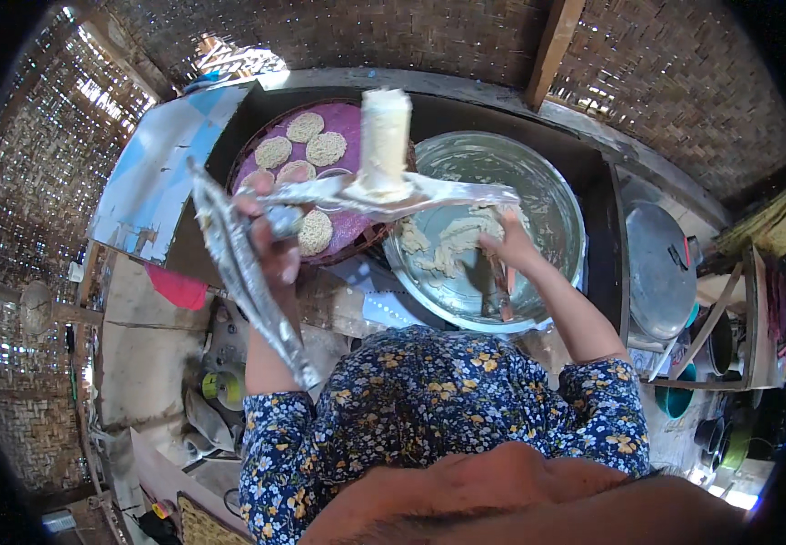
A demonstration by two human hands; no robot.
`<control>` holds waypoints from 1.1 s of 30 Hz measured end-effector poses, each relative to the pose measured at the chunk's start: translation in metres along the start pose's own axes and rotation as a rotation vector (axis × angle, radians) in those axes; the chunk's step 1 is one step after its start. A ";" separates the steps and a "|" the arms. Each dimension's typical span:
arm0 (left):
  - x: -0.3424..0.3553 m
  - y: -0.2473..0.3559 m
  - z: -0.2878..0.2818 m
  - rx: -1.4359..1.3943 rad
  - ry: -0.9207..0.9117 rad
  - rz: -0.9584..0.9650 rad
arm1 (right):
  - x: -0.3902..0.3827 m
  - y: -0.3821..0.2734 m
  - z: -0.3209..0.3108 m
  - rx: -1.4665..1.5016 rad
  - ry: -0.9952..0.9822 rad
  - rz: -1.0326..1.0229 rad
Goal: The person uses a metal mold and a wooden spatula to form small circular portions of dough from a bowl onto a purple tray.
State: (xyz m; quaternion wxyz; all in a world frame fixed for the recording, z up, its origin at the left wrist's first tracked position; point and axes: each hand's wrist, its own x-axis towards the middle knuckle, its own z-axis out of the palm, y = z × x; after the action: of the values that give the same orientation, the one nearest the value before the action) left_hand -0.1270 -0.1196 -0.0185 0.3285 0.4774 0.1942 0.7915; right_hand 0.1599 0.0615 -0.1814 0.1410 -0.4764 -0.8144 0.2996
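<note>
My left hand (273,238) grips a dough-smeared metal press (234,254), with one long arm slanting down toward me and another crossing rightward. The crossing bar (466,193) carries an upright cylinder (384,136) coated in pale dough. My right hand (509,238) is closed at that bar's right end, over a wide metal basin (547,272) holding lumps of dough (443,250) and a stick-like utensil (505,304). Behind the press is a purple round tray (359,141) with several pale textured discs (325,148), partly hidden by the bar and my left hand.
A light-blue board (148,154) lies at left, above a pink cloth (175,286). At right are a large lidded pot (656,282) and a wooden rack (761,318) with bowls. Woven walls (647,64) and a wooden post (552,45) enclose the work spot.
</note>
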 end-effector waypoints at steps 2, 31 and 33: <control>-0.006 0.008 -0.005 0.051 0.014 0.089 | -0.005 0.054 0.032 0.006 -0.225 0.299; -0.060 0.083 -0.036 0.118 0.262 0.217 | -0.004 0.027 0.045 -0.304 -0.681 -0.134; -0.057 0.072 -0.044 0.113 0.247 0.202 | -0.007 0.019 0.040 -0.290 -0.680 -0.109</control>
State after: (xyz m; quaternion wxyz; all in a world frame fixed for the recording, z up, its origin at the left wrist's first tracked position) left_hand -0.1711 -0.2108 -0.0298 0.1932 0.4113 0.2283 0.8610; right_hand 0.1566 0.0484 -0.2241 -0.1907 -0.3209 -0.8728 0.3143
